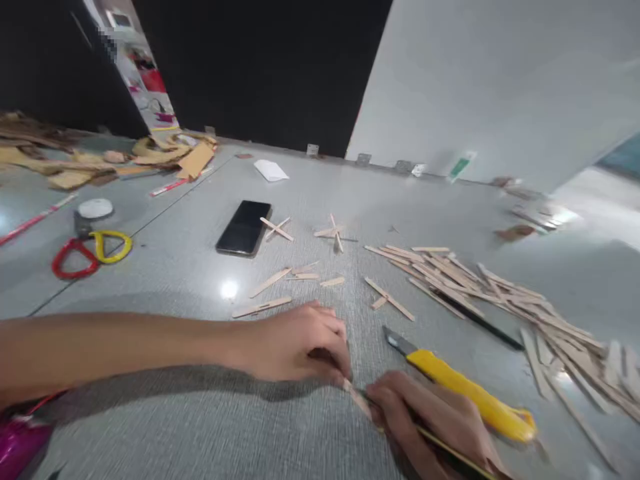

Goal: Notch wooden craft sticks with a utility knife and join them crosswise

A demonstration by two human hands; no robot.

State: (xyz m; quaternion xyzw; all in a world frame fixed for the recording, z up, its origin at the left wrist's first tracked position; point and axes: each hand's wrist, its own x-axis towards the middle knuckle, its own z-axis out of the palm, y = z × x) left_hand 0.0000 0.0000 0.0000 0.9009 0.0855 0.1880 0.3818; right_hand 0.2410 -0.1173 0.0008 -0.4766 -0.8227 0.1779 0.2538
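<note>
Black phone [245, 229] lying flat, scissors [99, 249] with one red loop and one yellow loop, torn brown scraps [159, 158] at the back left, white paper [271, 171] behind the phone, shiny purple thing [23, 445] at bottom left

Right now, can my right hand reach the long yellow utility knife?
Probably yes: the knife lies beside your right hand, nothing between, though that hand holds a slim dark pencil-like tool.

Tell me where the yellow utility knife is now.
In the head view, the yellow utility knife lies at lower right, between the right hand and the craft-stick pile.
</note>
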